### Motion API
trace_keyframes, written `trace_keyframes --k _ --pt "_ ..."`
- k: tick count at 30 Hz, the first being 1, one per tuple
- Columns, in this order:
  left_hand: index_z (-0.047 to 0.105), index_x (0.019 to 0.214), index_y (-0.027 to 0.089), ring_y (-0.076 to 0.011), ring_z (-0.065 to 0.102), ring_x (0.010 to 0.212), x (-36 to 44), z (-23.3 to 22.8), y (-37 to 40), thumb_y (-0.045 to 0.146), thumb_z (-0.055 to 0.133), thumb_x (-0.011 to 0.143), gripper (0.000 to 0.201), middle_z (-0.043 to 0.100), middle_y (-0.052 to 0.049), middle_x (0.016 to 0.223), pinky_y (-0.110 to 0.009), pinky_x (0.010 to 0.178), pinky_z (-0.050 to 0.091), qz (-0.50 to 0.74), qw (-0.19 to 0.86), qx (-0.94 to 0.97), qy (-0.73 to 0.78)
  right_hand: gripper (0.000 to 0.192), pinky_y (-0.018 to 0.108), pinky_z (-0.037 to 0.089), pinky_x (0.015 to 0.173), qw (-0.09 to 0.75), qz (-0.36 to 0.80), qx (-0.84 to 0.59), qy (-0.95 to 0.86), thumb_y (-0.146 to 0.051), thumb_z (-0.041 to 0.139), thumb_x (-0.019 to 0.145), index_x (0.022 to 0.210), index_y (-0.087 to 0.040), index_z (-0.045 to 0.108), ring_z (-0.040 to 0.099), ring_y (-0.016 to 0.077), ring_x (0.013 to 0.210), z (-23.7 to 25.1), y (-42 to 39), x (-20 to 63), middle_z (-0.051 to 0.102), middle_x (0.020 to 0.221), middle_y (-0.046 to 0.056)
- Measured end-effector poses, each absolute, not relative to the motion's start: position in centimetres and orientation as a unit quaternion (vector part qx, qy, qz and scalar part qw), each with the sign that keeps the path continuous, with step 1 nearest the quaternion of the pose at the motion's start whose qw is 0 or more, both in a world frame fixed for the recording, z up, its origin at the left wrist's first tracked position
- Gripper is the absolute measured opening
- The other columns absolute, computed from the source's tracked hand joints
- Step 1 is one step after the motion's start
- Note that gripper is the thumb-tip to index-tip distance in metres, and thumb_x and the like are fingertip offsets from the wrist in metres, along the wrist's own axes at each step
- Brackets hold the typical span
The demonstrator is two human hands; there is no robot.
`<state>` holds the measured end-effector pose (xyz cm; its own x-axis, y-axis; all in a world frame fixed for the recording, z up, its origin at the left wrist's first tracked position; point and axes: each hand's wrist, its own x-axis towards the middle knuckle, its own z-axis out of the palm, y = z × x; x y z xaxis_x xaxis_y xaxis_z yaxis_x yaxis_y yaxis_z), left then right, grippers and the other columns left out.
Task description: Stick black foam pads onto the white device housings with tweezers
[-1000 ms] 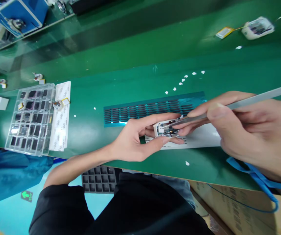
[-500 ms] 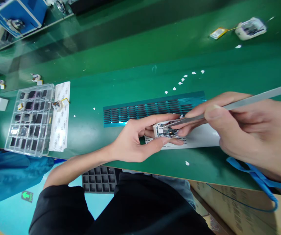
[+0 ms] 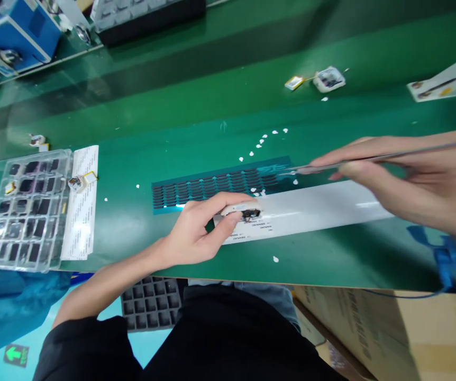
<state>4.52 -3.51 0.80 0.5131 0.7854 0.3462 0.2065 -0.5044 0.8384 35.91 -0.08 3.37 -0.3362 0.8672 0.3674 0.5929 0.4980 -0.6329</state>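
My left hand [image 3: 196, 235] is closed around a small white device housing [image 3: 254, 212] with dark electronic parts inside, tilted on edge above a printed white sheet [image 3: 323, 203]. Long metal tweezers [image 3: 414, 153] are gripped in my right hand [image 3: 418, 185]. Their tips reach the right end of a teal film sheet [image 3: 204, 186] that carries rows of dark strips. Whether anything sits between the tips is too blurred to tell. Small white scraps [image 3: 261, 141] lie on the table behind the film, and a few more lie near the housing.
At left stands a clear compartment tray [image 3: 33, 211] of dark parts, with white label sheets [image 3: 80, 211] beside it. Another opened white device [image 3: 329, 79] with a wired battery lies at the back. A black tray [image 3: 151, 304] and a cardboard box [image 3: 371, 328] are below the table edge.
My right hand has drawn the tweezers out of the housing and over to the film's right end. My left hand has lowered and tilted the housing towards the white sheet. The view has shifted.
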Motion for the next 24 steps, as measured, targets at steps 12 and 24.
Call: trace_keyframes --k 12,24 --pt "0.063 0.123 0.015 -0.0282 0.072 0.127 6.7 0.1 -1.8 0.016 0.045 0.110 0.023 0.079 -0.015 0.130 -0.043 0.103 0.055 0.290 0.147 0.909 0.262 0.034 0.036 0.069 0.082 0.292 0.256 -0.385 -0.837 -0.047 0.058 0.111 0.102 -0.030 0.086 0.082 0.0213 0.093 0.5 3.2 37.1 0.083 0.112 -0.002" --pt "0.062 0.121 0.015 -0.0279 0.059 0.120 7.9 -1.3 -0.1 0.021 0.033 0.112 0.031 0.069 -0.016 0.150 -0.043 0.093 0.042 0.181 0.202 0.917 0.293 0.022 0.035 0.067 0.067 0.322 0.232 -0.342 -0.851 -0.037 0.063 0.109 0.104 -0.034 0.084 0.082 0.0206 0.090 -0.2 2.9 36.6 0.083 0.115 -0.005"
